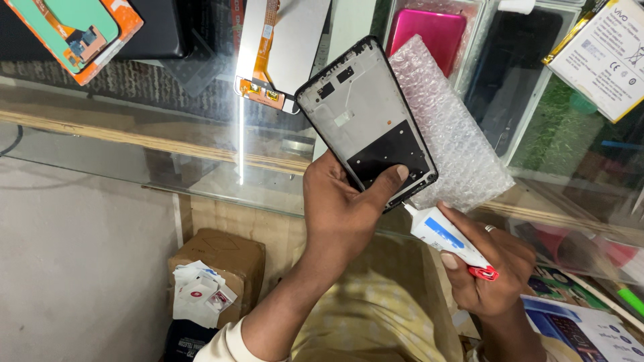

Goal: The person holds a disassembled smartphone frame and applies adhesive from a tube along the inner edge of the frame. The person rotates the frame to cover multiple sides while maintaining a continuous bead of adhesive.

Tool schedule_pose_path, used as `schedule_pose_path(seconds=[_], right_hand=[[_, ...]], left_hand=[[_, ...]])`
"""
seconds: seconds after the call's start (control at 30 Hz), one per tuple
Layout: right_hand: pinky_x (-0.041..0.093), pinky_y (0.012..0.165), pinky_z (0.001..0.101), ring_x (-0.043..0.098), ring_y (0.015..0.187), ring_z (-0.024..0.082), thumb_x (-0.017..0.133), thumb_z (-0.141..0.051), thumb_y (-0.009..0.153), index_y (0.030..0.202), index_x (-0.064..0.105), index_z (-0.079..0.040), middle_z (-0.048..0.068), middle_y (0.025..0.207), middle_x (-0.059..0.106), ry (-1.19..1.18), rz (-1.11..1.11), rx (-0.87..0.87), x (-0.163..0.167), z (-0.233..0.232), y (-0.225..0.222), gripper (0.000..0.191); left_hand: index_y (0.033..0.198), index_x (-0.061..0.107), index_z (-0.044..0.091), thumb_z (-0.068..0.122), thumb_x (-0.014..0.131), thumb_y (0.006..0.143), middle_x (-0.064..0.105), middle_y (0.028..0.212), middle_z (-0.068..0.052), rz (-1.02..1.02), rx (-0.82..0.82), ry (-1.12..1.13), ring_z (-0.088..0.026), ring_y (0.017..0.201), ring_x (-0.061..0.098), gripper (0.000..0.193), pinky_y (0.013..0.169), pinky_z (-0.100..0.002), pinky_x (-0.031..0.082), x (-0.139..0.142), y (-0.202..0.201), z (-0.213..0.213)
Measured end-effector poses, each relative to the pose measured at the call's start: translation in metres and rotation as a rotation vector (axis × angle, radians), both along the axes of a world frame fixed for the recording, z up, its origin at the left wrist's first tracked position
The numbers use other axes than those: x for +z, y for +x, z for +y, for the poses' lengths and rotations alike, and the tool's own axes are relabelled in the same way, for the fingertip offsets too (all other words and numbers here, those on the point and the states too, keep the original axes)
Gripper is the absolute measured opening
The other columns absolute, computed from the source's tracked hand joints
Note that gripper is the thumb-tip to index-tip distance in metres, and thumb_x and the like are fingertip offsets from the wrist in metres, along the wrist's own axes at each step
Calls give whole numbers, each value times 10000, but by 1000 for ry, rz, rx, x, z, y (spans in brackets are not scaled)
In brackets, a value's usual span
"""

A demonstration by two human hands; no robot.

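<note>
Two hands are in view, and both are occupied. Our left hand (pixel 342 201) is closed around the lower end of a phone frame (pixel 365 121), with the thumb pressed flat on the dark panel near its bottom edge and the fingers wrapped behind it. We hold the frame tilted, its inner grey side facing the camera, its black rim visible all round, above the glass table (pixel 201 161).

Our right hand (pixel 493 268) grips a small white glue tube (pixel 446 234) with a blue label and a red cap end. The tube lies across the fingers, and its narrow nozzle points up and left, touching or just beside the bottom corner of the frame; we cannot tell which. A ring sits on one finger of this hand.

Directly behind the frame, on the glass, lies a sheet of bubble wrap (pixel 456 127). A display panel with an orange flex cable (pixel 268 60) lies to the left of the frame. A pink phone case (pixel 429 30) and a white battery (pixel 607 57) lie further back and to the right. Below the glass, a cardboard box (pixel 221 261) stands on the floor with small white packets (pixel 201 291) piled against it.
</note>
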State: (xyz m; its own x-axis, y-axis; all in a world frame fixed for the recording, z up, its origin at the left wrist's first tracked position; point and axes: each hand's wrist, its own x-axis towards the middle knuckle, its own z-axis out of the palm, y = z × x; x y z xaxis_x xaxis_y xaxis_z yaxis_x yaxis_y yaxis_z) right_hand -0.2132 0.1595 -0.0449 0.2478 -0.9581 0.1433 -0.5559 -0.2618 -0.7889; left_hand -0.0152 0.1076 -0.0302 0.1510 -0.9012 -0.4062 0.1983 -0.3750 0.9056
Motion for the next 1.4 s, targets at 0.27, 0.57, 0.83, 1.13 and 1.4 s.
schedule_pose_path(seconds=[0.27,0.57,0.83,1.13,1.4], right_hand=[[474,622,321,630,614,185,635,-270,978,1291,665,53,150,803,689,19,24,-15,1,1,-1,451],[486,617,302,646,648,191,629,-248,998,1301,657,51,165,854,705,-6,28,-10,1,2,0,426],[485,634,317,650,645,183,624,-263,1006,1304,647,60,156,848,701,-36,8,9,-2,2,2,440],[481,608,316,628,609,189,626,-293,992,1242,638,109,185,897,736,-103,-45,70,-5,2,-4,474],[549,723,279,723,786,219,587,-315,1064,1320,618,97,225,1099,730,-24,-119,-65,-16,21,-17,487]], left_hand=[[1037,709,-49,-22,745,904,762,946,-58,4,0,-13,-70,846,691,140,778,-244,576,-1,0,0],[1037,704,-50,-30,742,904,760,939,-60,9,1,-11,-72,841,688,140,775,-245,573,0,0,1],[1047,702,-52,-26,741,906,760,948,-60,9,8,-13,-73,850,690,149,783,-244,574,0,1,1],[1045,701,-47,-28,741,906,760,947,-60,29,14,0,-74,845,689,146,779,-247,574,0,-1,0],[1057,690,-41,-28,755,890,760,969,-59,43,21,-4,-82,868,699,179,814,-256,583,-5,0,0]])
